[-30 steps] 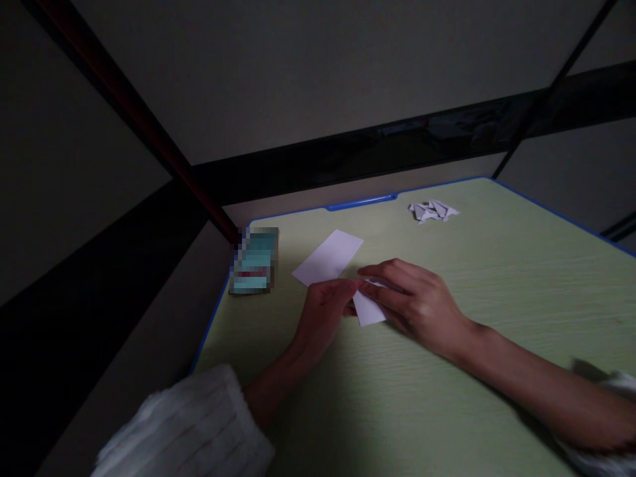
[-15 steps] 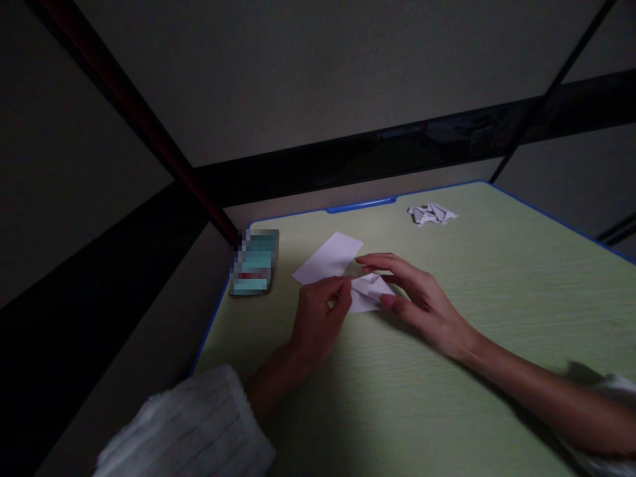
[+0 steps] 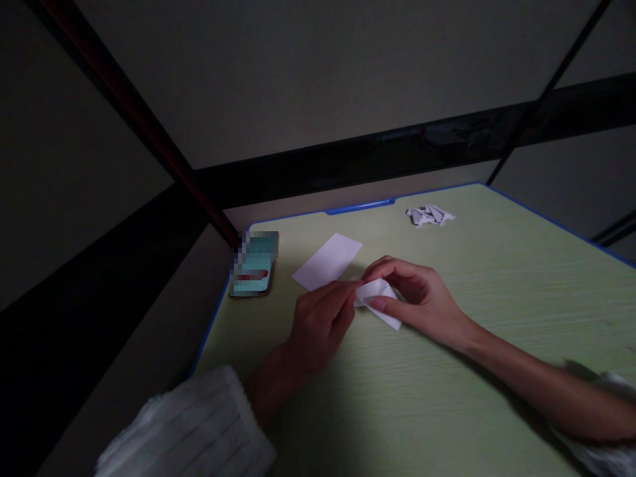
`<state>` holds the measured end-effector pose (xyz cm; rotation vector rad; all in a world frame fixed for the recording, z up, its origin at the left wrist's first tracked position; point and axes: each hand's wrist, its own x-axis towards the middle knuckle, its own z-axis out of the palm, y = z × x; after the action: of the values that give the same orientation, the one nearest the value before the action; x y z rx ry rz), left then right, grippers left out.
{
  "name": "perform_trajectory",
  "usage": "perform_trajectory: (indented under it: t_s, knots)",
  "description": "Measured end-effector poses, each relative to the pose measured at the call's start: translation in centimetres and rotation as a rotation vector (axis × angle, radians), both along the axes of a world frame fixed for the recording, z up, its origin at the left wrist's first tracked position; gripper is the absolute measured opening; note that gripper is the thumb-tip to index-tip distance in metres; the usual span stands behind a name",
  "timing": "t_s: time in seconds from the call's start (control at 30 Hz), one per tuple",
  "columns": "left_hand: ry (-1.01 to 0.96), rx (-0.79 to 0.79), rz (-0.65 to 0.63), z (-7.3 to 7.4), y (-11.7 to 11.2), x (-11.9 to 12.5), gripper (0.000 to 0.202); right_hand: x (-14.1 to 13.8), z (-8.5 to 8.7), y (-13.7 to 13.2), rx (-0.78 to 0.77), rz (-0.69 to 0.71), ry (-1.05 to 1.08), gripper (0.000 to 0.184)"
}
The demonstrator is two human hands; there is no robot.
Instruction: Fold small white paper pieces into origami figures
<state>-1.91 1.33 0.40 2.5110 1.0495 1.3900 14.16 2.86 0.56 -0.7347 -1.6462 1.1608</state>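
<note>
A small piece of folded white paper [image 3: 380,301] is held between both hands above the table. My left hand [image 3: 322,321] pinches its left end between thumb and fingers. From the right, my right hand [image 3: 422,295] grips it, thumb on the near face and fingers curled behind the far edge. The lower right corner of the folded paper sticks out below my right thumb. Just beyond my left hand lies a flat white sheet of paper [image 3: 328,260].
Folded paper figures [image 3: 430,215] lie together near the table's far edge. A phone [image 3: 254,265], partly pixelated, rests at the left edge. The pale green table [image 3: 497,285] has a blue rim and a blue strip [image 3: 360,207] at the back, close to a wall.
My right hand has closed from a loose hold onto the folded paper. The paper has turned, its corner now pointing down and to the right. My left hand shifted slightly right.
</note>
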Motion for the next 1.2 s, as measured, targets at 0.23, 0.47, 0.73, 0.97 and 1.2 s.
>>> perform_trajectory:
  t_s: [0.23, 0.47, 0.73, 0.97, 1.2]
  knots:
    - [0.010, 0.009, -0.022, 0.1, -0.1, 0.0, 0.024, 0.3, -0.2, 0.0, 0.129, -0.001, -0.059, 0.010]
    - [0.009, -0.004, -0.058, 0.3, -0.3, 0.0, 0.024, 0.2, 0.0, 0.0, 0.176, -0.009, -0.066, 0.009]
    - [-0.006, -0.022, -0.064, 0.3, -0.4, 0.0, 0.024, 0.3, 0.1, -0.1, 0.190, -0.017, -0.061, 0.008]
    - [-0.250, -0.307, 0.137, 0.0, -0.2, 0.6, 0.023, 0.4, -0.4, -0.2, 0.175, -0.031, -0.098, 0.055]
    - [-0.459, -0.500, 0.134, -0.5, -0.5, 1.4, 0.026, -0.2, -0.8, -0.2, 0.124, -0.149, 0.043, 0.039]
